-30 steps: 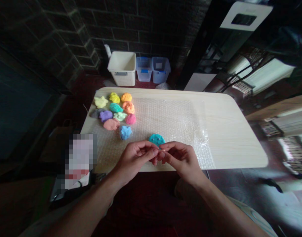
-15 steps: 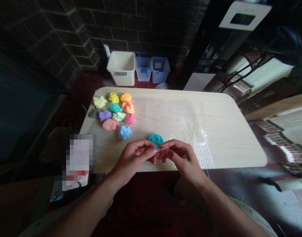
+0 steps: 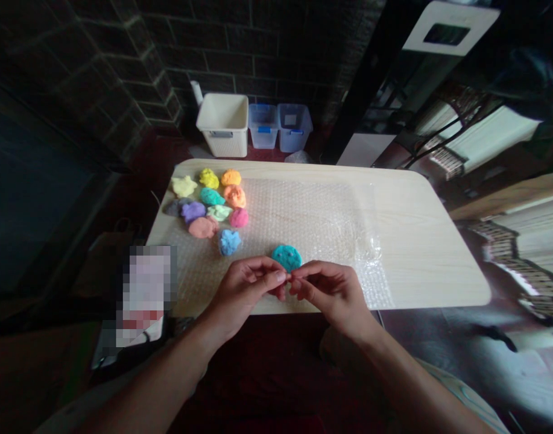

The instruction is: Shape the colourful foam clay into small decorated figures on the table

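My left hand and my right hand meet above the near edge of the table, thumbs and forefingers pinched almost tip to tip. Whatever lies between the fingertips is too small to make out. Just beyond them a flat round of teal modelling clay lies on bubble wrap, with small darker spots on its surface. My fingers cover part of its near rim. To the left of my hands sits a lump of blue clay.
Several clay lumps cluster at the table's left, among them pink, purple and orange. The pale wooden table has rounded corners. Behind it stand a white bin and two clear tubs.
My right hand's fingers have shifted slightly and pinch closer together, showing more of the teal clay round. The left hand has stayed nearly still.
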### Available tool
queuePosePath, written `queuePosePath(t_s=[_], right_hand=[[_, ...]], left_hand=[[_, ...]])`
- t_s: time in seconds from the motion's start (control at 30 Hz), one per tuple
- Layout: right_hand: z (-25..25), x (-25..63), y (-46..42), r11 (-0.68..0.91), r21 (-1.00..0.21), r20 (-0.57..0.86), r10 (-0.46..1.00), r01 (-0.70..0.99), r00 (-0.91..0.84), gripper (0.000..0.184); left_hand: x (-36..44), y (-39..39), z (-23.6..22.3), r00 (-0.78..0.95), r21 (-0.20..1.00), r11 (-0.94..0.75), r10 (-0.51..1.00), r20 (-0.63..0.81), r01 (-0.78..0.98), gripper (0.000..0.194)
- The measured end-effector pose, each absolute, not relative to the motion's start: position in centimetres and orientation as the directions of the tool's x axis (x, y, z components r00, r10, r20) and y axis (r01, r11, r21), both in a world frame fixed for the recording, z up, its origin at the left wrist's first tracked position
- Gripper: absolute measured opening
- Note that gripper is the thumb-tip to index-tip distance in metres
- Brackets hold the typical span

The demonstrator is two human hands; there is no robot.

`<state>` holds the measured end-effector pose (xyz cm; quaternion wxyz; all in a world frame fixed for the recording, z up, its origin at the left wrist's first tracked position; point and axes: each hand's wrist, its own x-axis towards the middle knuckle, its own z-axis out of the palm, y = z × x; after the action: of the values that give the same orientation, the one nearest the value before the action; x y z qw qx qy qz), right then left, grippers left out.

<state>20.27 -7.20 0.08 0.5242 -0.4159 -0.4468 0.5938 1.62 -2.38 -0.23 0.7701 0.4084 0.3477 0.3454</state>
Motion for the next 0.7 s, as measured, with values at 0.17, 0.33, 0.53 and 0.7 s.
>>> queuePosePath(t_s=[0.17,0.33,0.53,0.7], right_hand=[[0.21,20.25,-7.13,0.068,-0.986,0.076,0.996,-0.151,-0.05,0.018],[0.37,20.08,-7.17,0.127,-0.992,0.126,0.991,0.023,-0.044,0.01],[-0.01,19.89,-7.27,0.007,-0.984,0.014,0.999,-0.176,-0.039,0.014],[0.19,20.14,-7.17,-0.033,-0.98,-0.024,0.998,-0.197,-0.05,0.014]], left_hand=[[1.83,-2.39,0.03,0.531,0.799,0.512,0.793,-0.299,-0.315,0.011],[1.8,-2.75,-0.2,0.561,0.765,0.558,0.763,-0.321,-0.321,0.013],[1.76,-2.74,-0.39,0.569,0.777,0.553,0.757,-0.32,-0.3,0.012],[1.63,-2.63,-0.35,0.561,0.822,0.499,0.777,-0.284,-0.275,0.012]])
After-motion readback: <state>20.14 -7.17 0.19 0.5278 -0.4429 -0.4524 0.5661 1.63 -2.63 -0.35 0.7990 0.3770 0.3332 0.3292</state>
